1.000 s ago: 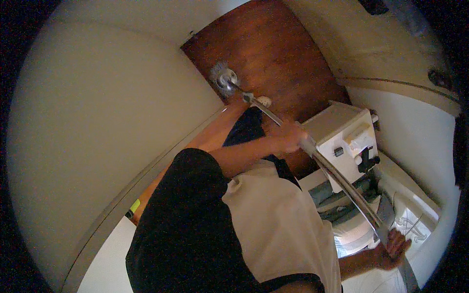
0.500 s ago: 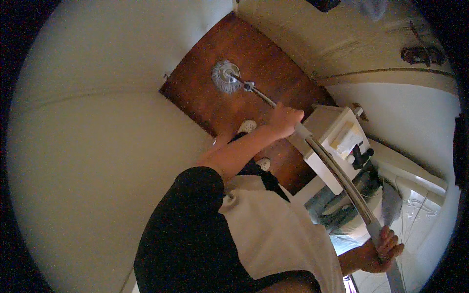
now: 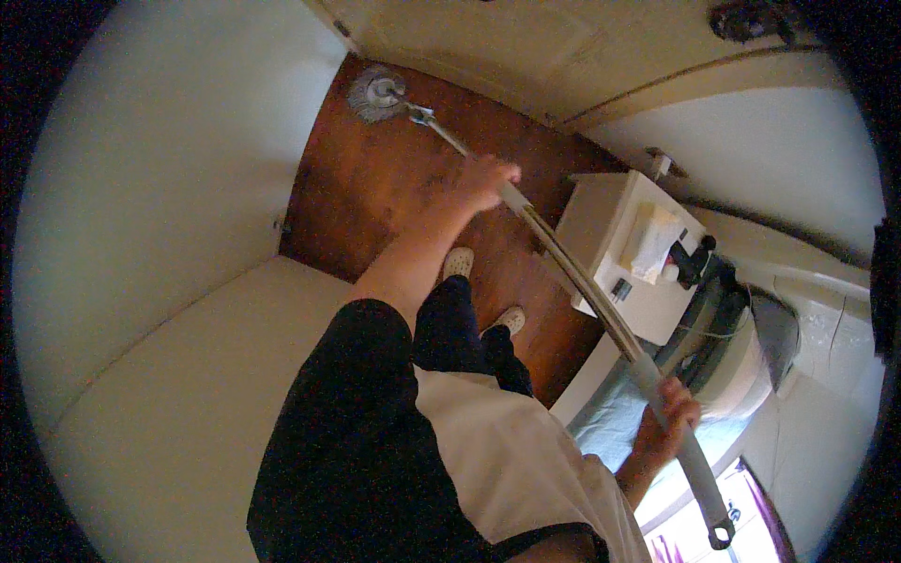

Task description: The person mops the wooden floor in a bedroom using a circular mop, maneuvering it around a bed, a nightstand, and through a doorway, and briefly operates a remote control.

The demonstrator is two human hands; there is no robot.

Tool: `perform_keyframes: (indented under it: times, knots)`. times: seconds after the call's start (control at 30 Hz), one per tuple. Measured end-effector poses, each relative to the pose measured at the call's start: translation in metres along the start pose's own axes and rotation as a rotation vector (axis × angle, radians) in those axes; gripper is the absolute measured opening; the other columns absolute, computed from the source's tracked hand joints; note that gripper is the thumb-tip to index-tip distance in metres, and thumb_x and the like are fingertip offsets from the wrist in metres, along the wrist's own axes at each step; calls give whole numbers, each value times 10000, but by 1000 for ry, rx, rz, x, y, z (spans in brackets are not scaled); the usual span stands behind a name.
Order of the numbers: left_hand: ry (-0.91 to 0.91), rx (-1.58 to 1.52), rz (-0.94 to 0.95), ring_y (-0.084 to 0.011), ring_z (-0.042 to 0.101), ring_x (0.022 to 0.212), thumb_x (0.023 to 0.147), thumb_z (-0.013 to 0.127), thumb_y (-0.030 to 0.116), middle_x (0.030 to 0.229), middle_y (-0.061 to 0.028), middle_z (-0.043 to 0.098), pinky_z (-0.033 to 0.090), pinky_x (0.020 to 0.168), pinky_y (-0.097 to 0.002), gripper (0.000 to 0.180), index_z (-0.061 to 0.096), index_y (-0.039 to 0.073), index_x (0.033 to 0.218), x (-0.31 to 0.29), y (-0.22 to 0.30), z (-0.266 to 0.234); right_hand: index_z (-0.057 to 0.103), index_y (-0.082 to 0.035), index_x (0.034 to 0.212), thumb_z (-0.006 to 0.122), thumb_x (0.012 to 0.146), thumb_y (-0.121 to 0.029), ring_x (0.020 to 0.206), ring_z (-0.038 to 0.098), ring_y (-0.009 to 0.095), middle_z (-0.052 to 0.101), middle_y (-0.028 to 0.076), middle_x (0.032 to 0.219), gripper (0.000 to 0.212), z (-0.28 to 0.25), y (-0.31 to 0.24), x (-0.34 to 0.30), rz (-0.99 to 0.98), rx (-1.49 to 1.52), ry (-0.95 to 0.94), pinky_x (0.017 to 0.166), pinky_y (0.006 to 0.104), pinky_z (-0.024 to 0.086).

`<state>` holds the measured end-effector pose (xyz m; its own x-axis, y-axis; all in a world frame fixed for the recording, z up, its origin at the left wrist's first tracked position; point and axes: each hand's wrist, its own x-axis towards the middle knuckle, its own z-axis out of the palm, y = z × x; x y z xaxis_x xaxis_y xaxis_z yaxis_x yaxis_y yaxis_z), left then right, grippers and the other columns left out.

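Note:
A mop with a round, grey-white string head rests on the brown wooden floor near the far corner, where the wall meets a door. Its long metal handle slants from there down to the lower right, ending in a grey grip with a hanging hole. My left hand, arm stretched forward, is wrapped round the lower part of the handle. Farther up, my right hand is closed round the grey grip near its end. My feet in pale, holed clogs stand on the floor below the handle.
A white bedside cabinet stands to the right, with a pack of tissues and small dark items on top. Beside it is a bed with light blue bedding. A beige door lies ahead; a pale wall rises at left.
The mop head has moved farther away, into the corner by the door. Both hands have shifted forward and left with the handle, keeping their hold. The view has turned slightly.

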<state>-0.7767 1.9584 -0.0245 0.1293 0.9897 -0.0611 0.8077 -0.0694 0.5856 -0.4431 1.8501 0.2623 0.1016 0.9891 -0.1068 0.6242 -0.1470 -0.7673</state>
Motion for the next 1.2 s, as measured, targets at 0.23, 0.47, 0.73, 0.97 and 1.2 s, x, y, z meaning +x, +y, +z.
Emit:
perform_keyframes:
  times: [0.23,0.47,0.73,0.97,1.2]
  knots:
    - [-180,-312,171,-331,553,758,699,526,158,716,-97,568,312,719,-634,92,591,167,764,24,166,90,456,-36,761,489,813,-170,861,472,212,471,70,724,148,-138,-8,-69,101,-266,441,914,436,314]
    - [-414,-379,350,-285,563,848,670,595,164,790,-95,590,310,783,-639,186,544,105,840,-35,280,64,465,-29,716,499,762,-189,776,477,237,464,95,673,170,-177,-80,-73,-225,405,890,854,427,343]
    - [-162,-472,161,-309,569,731,682,572,189,687,-106,571,372,719,-526,110,541,107,748,-55,199,36,475,-20,664,510,704,-211,678,484,265,455,123,616,198,-149,-77,-39,-252,558,962,785,418,377]
    - [-163,-409,-177,-311,519,826,693,539,144,750,-114,568,313,796,-531,38,563,114,698,-49,42,-7,426,-64,664,466,749,-226,671,453,236,440,91,601,188,-18,-22,-22,-20,954,260,789,430,393]
    - [-296,-151,-100,-324,519,877,670,550,69,780,-118,576,284,875,-577,69,584,110,713,-52,84,-6,325,-82,649,422,846,-175,668,404,202,355,62,607,239,-60,-18,-44,48,802,163,863,474,338]
